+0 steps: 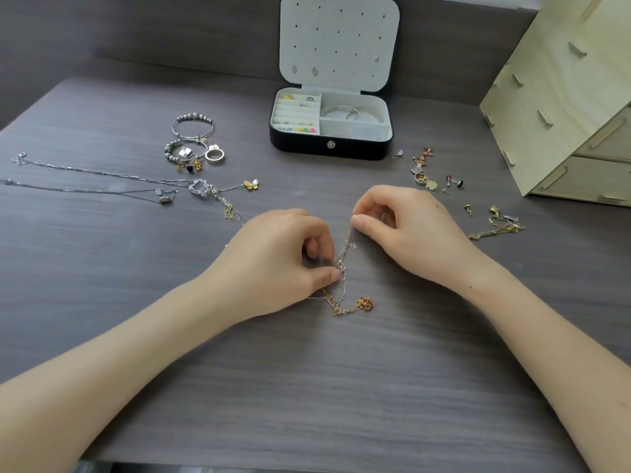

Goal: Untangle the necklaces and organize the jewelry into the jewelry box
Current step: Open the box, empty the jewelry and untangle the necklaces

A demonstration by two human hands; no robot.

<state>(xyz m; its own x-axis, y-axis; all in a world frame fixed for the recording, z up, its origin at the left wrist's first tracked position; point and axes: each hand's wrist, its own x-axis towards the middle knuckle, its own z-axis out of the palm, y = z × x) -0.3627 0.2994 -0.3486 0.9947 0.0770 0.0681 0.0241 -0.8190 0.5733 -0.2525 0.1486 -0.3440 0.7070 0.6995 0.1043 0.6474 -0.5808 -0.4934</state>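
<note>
A knot of thin gold and silver necklace chains lies at the middle of the grey table. My left hand pinches the chains at the knot's lower part with thumb and forefinger. My right hand pinches the upper end of a chain and holds it a little above the table. The gold tail curls below my left thumb. The black jewelry box stands open at the back, lid upright, with rings, earrings and bangles in its white compartments.
Silver necklaces and a butterfly pendant are stretched out at the left. Beaded bracelets and a ring lie behind them. Loose earrings and a gold chain sit at the right. A pale wooden drawer unit fills the back right.
</note>
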